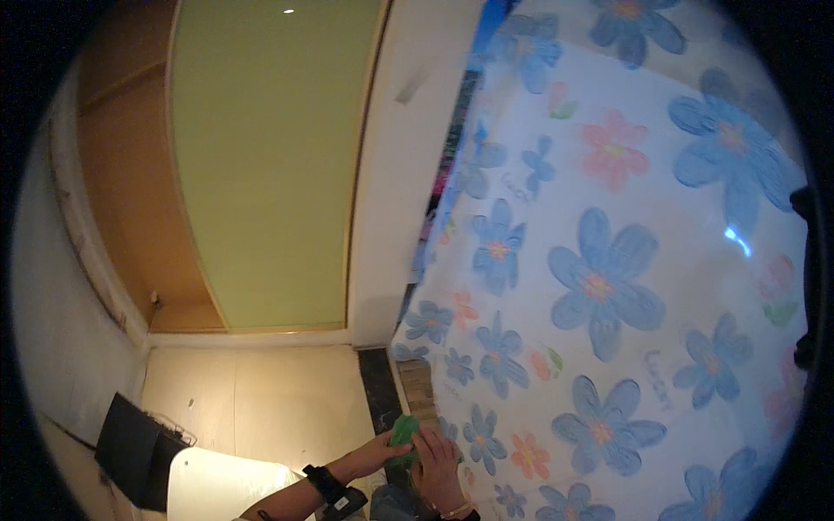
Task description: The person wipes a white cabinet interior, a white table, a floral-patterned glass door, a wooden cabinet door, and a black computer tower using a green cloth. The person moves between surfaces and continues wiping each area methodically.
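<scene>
Low in the view, both hands meet around a soft-looking green item (405, 426), which may be a cloth or a sponge. My left hand (373, 454) grips it from the left, thumb across its front. My right hand (438, 464) lies over its right side with the fingers bent. A black band with a small box (335, 492) is strapped to my left wrist, and a thin bracelet circles the right one. Right beside my right hand hangs or lies a white sheet (541, 260) printed with blue and pink flowers.
A pale green panel (267, 169) in a wooden frame is at upper left. A black box-like object (140, 452) stands next to a white board or tabletop (221, 485). Dark edging (380, 391) borders a strip of wood-look floor (417, 387) near my hands.
</scene>
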A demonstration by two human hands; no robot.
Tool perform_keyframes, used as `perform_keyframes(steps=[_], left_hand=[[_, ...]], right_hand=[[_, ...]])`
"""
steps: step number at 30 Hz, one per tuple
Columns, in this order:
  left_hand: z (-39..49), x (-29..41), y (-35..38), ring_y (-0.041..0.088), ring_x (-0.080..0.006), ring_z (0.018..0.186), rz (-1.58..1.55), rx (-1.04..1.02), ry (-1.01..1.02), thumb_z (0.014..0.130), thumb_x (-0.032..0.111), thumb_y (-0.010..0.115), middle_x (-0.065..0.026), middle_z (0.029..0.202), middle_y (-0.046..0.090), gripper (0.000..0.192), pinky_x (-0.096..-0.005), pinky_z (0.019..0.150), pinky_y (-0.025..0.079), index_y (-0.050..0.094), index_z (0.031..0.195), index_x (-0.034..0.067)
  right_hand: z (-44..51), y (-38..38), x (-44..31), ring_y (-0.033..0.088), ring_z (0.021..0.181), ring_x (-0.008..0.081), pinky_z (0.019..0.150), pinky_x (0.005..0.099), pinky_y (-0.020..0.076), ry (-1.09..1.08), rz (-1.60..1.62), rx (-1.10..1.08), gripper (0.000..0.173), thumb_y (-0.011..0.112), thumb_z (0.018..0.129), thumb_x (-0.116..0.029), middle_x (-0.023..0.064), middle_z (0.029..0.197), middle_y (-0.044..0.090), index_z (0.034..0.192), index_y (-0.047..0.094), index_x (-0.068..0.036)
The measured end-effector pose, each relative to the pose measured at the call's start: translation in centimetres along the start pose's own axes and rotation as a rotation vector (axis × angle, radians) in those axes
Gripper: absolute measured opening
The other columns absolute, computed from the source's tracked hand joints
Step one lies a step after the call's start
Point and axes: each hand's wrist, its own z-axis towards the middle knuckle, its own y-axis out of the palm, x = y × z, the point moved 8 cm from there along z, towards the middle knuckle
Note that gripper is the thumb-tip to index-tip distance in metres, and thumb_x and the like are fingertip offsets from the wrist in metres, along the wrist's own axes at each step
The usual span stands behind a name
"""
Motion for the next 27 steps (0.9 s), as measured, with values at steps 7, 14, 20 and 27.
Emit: perform_keyframes(steps=[7, 14, 20, 27], left_hand=[[4.1, 6.1, -4.1, 0.047, -0.0175, 0.109, 0.330, 0.241, 0.291, 0.092, 0.032, 0.049, -0.0105, 0.121, 0.049, 0.048, -0.0305, 0.091, 0.040, 0.037, 0.130, 0.003], [6.6, 8.2, -8.6, 0.048, -0.0188, 0.110, 0.456, 0.466, 0.378, 0.092, 0.039, 0.046, -0.0107, 0.122, 0.050, 0.055, -0.0333, 0.094, 0.039, 0.033, 0.134, 0.006], [6.1, 9.3, -12.8, 0.050, -0.0155, 0.104, 0.252, 0.640, 0.235, 0.094, 0.028, 0.046, -0.0088, 0.114, 0.054, 0.045, -0.0295, 0.092, 0.041, 0.037, 0.129, 0.002], [8.2, 14.0, -18.4, 0.050, -0.0149, 0.104, 0.088, 0.635, 0.296, 0.094, 0.029, 0.047, -0.0074, 0.115, 0.053, 0.043, -0.0294, 0.091, 0.041, 0.040, 0.127, 0.001]], right_hand=[[6.9, 3.6, 3.3, 0.035, 0.122, 0.0345, 0.100, 0.0496, 0.0225, -0.090, 0.066, -0.142, 0.055, 0.060, 0.078, -0.027, 0.0169, 0.134, 0.036, 0.126, 0.043, -0.004], [12.0, 6.6, 5.9, 0.034, 0.122, 0.0342, 0.100, 0.0478, 0.0222, -0.239, 0.234, -0.202, 0.061, 0.056, 0.083, -0.036, 0.0182, 0.135, 0.035, 0.132, 0.037, -0.005], [15.6, 11.0, 9.2, 0.036, 0.120, 0.0348, 0.102, 0.0446, 0.0238, -0.052, 0.509, -0.274, 0.057, 0.051, 0.086, -0.032, 0.0197, 0.135, 0.035, 0.133, 0.036, -0.004], [20.4, 20.6, 14.6, 0.042, 0.116, 0.0322, 0.098, 0.0399, 0.0328, 0.330, 0.769, -0.557, 0.044, 0.046, 0.090, -0.021, 0.0195, 0.128, 0.041, 0.129, 0.037, 0.000]])
